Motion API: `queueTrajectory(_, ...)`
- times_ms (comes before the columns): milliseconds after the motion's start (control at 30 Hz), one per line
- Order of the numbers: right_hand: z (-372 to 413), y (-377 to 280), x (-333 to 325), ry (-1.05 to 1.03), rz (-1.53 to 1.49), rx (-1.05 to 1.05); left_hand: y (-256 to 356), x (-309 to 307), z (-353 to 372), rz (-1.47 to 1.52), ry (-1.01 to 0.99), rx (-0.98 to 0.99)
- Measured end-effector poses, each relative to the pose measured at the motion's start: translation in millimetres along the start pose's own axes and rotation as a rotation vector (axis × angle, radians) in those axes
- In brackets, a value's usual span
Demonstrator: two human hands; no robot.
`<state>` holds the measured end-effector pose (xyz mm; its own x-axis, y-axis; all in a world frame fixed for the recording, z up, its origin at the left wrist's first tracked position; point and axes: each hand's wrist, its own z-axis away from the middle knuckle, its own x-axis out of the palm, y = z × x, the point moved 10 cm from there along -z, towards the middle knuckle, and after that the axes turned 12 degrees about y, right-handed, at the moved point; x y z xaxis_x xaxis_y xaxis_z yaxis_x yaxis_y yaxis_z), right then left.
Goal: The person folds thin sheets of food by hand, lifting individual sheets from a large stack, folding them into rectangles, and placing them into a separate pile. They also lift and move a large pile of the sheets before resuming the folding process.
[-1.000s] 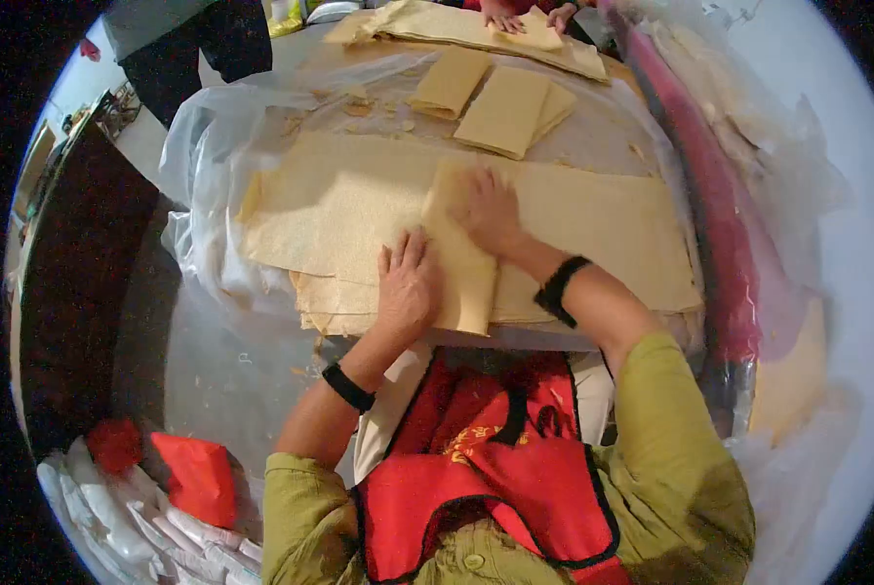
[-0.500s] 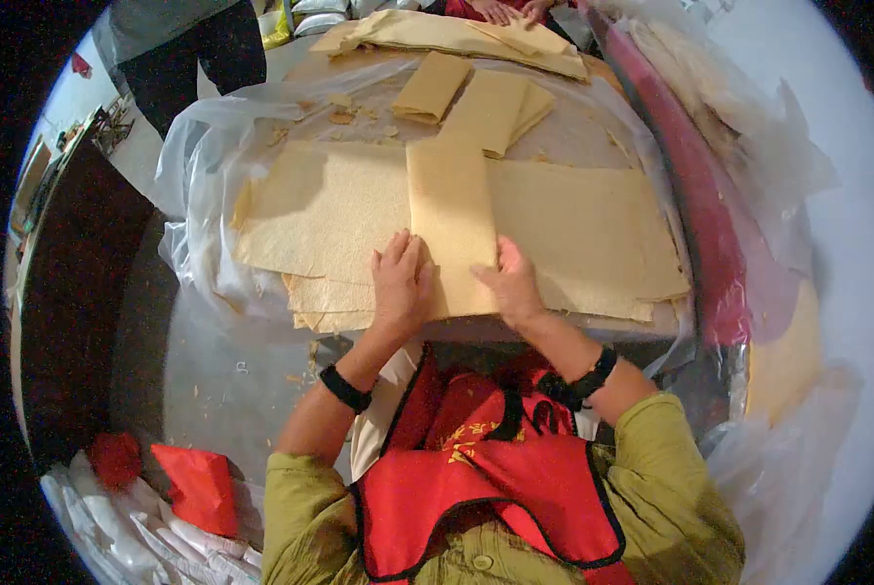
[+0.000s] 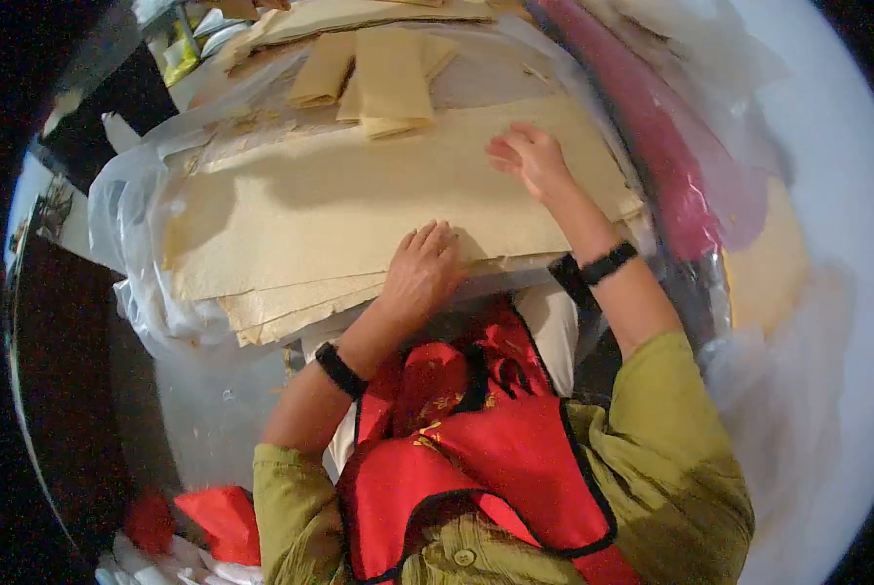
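Observation:
A wide stack of thin yellowish sheets [image 3: 310,214] lies across the table, its near edges uneven. My left hand [image 3: 423,271] rests on the near edge of the top sheet, fingers apart and holding nothing. Raised over the right part of the stack, my right hand [image 3: 532,161] has its fingers spread and slightly blurred, with nothing in it. Beyond the stack, several folded strips overlap: a front one [image 3: 393,83] partly covers others, and another [image 3: 322,70] lies to its left.
Clear plastic film [image 3: 130,214] hangs over the table's left side. More sheets [image 3: 359,14] lie at the far end. A red covered surface [image 3: 652,146] runs along the right. Red cloth [image 3: 224,522] and white bags [image 3: 178,564] are at the lower left.
The folded strip that was between my hands now lies with the other strips at the back. My right hand has moved forward and opened. The view has turned and shifted.

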<state>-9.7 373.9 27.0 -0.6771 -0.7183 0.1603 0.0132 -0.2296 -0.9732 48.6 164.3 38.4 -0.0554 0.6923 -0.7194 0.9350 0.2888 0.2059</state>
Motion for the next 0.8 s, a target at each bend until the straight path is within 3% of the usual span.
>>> queueTrajectory(233,83.8,7.2,-105.0,0.009,-0.206,0.054,8.7,25.7,-20.7,0.063,-0.012,0.012)
queueTrajectory(267,92.8,12.8,-106.1,-0.026,-0.202,0.087,10.3,24.0,-21.9,0.054,0.014,0.018)
queueTrajectory(367,123.7,21.7,-99.4,-0.133,-0.191,0.188,13.0,46.6,-27.0,-0.123,-0.194,-0.035)
queueTrajectory(467,149.4,26.1,-78.6,-0.267,-0.035,0.289,18.5,58.8,-34.8,-0.251,-0.136,0.003)
queueTrajectory(567,160.5,23.9,-65.3,-0.343,0.131,0.296,10.7,41.2,-47.3,-0.097,-0.094,-0.144)
queueTrajectory(767,167.0,40.3,-39.8,-0.328,0.245,0.329,5.8,-77.7,-14.1,0.317,0.478,-0.29)
queueTrajectory(800,165.3,44.1,-27.3,-0.312,0.213,0.289,-8.8,-85.6,3.6,0.407,0.496,-0.4)
